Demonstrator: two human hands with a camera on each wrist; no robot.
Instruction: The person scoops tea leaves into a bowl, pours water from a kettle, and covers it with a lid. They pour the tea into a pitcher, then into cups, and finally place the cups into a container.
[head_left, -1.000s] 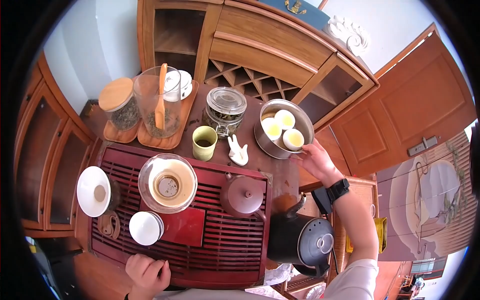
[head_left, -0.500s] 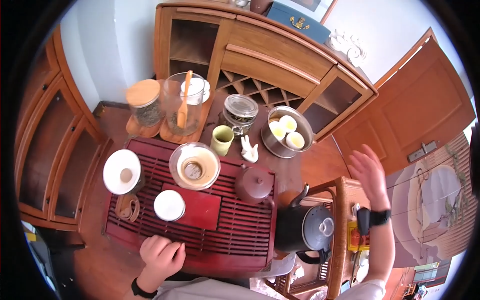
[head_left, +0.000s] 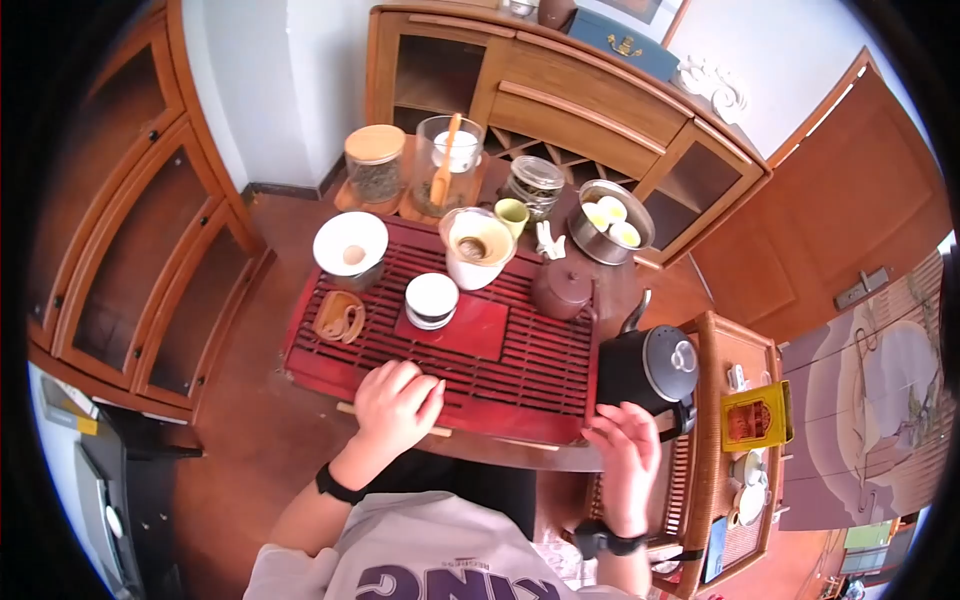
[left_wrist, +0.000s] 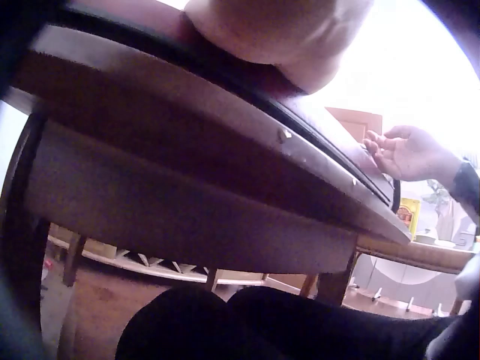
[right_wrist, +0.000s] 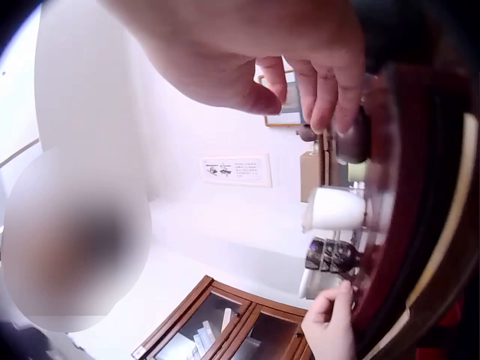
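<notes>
In the head view my left hand (head_left: 398, 402) rests loosely curled at the front edge of the red slatted tea tray (head_left: 470, 400), holding nothing. My right hand (head_left: 628, 455) is at the tray's front right corner, fingers loosely bent and empty; whether it touches the edge cannot be told. Stacked white cups (head_left: 432, 298) stand on the tray's red panel. Behind them is a glass pitcher with a strainer (head_left: 478, 248). A white bowl-shaped strainer (head_left: 350, 244) sits at the left, above a wooden ring-shaped piece (head_left: 340, 317). The brown teapot (head_left: 564, 288) stands at the right.
A black kettle (head_left: 655, 368) stands right of the tray. Behind the tray are a steel pot with white cups (head_left: 610, 225), a clasped jar (head_left: 535, 185), a green cup (head_left: 511, 213) and a lidded jar (head_left: 375, 165). A wicker stand (head_left: 712, 400) holds a yellow tin (head_left: 757, 416).
My right hand has let go of the steel pot's rim and come back to the tray's front right corner. The head view has shifted; my left hand stays by the front edge.
</notes>
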